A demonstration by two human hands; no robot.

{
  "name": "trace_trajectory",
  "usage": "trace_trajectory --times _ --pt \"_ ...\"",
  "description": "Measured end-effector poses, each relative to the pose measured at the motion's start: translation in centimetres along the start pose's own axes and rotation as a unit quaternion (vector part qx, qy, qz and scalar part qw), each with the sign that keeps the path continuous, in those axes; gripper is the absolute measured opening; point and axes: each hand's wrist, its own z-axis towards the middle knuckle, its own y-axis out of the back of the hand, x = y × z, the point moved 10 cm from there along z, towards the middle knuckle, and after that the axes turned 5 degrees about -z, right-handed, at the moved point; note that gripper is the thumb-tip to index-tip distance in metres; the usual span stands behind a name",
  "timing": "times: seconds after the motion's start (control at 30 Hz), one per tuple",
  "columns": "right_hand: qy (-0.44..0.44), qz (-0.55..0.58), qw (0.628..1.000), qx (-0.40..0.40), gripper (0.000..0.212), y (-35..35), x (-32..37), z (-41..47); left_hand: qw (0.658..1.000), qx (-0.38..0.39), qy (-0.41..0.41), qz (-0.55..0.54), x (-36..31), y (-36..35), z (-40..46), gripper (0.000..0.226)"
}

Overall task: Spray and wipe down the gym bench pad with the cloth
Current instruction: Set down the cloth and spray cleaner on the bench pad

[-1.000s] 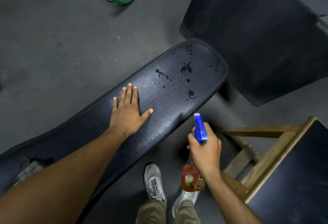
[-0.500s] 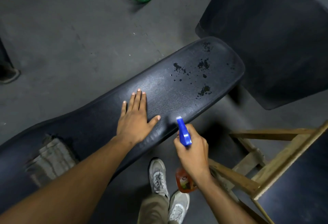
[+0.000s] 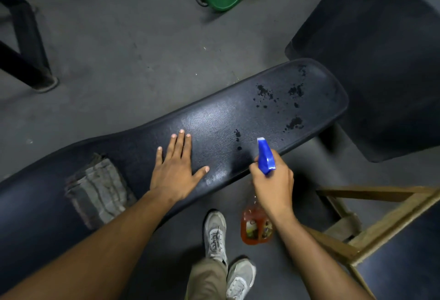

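The spraying step is in hand: the right hand has its grip wrapped round the orange spray bottle with the blue trigger head, nozzle aimed at the long black padded bench surface, which already carries dark droplets toward its far end. The left hand lies flat and open on that surface. Next, I judge, it must reach back for the folded grey cloth lying on the surface just behind it.

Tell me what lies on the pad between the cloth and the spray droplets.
In the head view, only the left hand, flat on the pad.
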Motion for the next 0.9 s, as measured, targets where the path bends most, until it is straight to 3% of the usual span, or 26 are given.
trace_trajectory --times 0.5,0.9 --pt "0.088 -0.04 0.992 0.08 0.026 -2.4 4.0 -0.8 0.999 0.02 0.037 -0.014 0.6 -0.9 -3.1 0.104" --pt "0.111 -0.036 0.99 0.084 0.031 -2.4 4.1 -2.0 0.999 0.029 0.036 -0.007 1.4 -1.3 -4.0 0.107"
